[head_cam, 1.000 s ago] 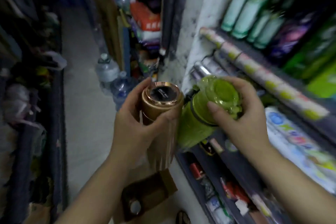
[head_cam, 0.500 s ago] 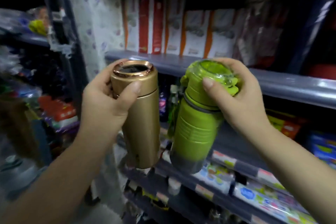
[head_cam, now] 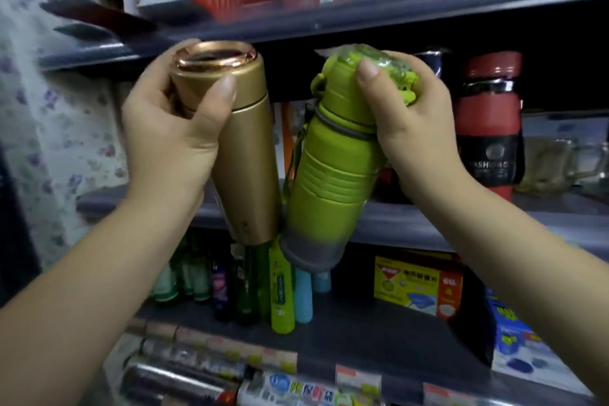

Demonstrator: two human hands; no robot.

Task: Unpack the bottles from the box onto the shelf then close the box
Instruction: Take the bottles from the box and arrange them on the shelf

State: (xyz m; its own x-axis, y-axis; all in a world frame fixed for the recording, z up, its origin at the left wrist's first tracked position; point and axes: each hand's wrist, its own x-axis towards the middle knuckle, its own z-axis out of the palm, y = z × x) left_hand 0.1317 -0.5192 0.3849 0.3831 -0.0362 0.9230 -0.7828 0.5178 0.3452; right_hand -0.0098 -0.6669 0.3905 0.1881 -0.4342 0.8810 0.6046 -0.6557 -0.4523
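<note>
Hands grip bottles — left hand (head_cam: 171,135) gold bottle (head_cam: 244,148), right hand (head_cam: 418,128) green bottle (head_cam: 326,181)

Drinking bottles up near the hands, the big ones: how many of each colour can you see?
Gold: 1, the gold bottle held by the left hand.
Green: 1, the green bottle held by the right hand.
Red: 1, the red bottle standing on the shelf.
Total: 3
</note>
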